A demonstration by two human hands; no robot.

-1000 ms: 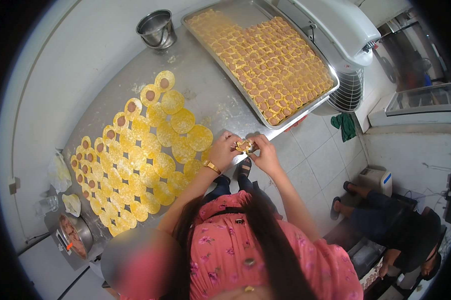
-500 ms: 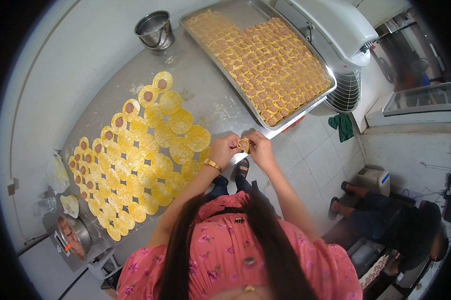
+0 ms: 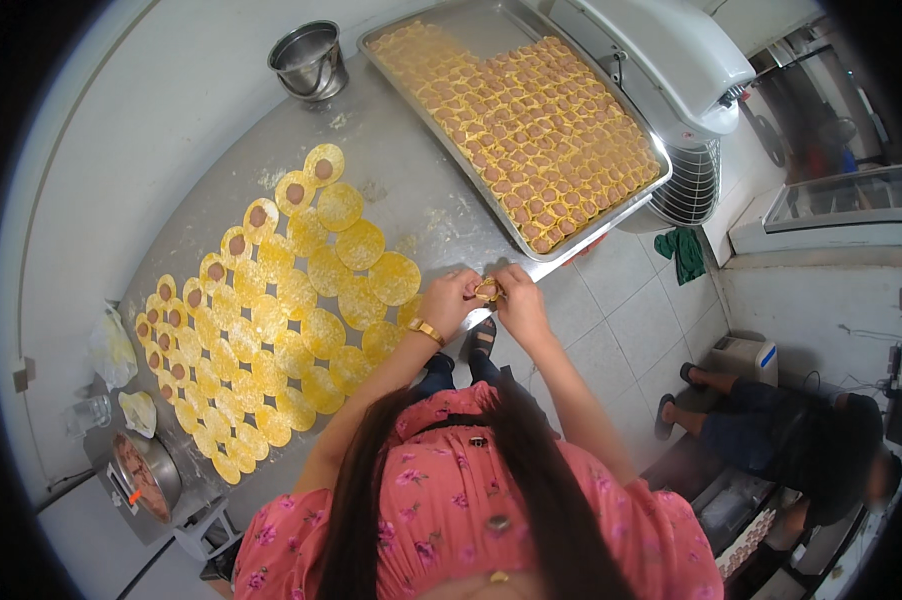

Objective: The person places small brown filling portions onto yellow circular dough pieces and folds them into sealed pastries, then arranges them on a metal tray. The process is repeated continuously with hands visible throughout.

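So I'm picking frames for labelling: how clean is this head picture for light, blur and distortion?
Head view: even bright light, no hard shadows; strong fisheye bends the tray edge and blacks out the corners; hands and the dumpling are sharp enough; mild sheen on the table.

Packages: one clear plastic bag (image 3: 111, 345), crumpled, lies at the left end of the desk (image 3: 411, 190), beside the rows of yellow dough rounds. A second small, pale bag-like item (image 3: 138, 410) lies just below it; contents cannot be told. No labels, signs or screens are discernible.
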